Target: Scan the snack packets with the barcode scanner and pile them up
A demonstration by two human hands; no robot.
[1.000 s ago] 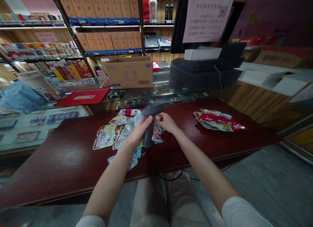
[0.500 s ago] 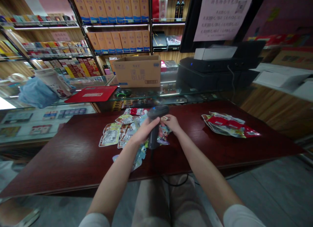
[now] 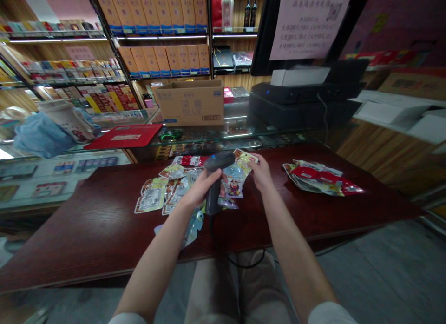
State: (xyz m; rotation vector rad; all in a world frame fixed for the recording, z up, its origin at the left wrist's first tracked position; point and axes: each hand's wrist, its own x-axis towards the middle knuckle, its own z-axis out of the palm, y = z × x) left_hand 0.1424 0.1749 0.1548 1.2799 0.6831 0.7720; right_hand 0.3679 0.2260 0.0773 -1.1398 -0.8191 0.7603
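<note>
My left hand is closed round the grip of a black handheld barcode scanner, whose head points away from me and whose cable drops off the table's near edge. My right hand pinches the edge of a colourful snack packet with a cartoon figure, lifted just right of the scanner's head. Below and to the left, several more snack packets lie spread on the dark red table.
A second heap of red and silver packets lies on the table's right side. Behind stands a glass counter with a cardboard box, a red mat, a mouse and a black printer. Stocked shelves fill the back.
My right hand has lifted a cartoon packet out from the pile and moved it up and to the right of the scanner. My left hand keeps its hold on the scanner.
</note>
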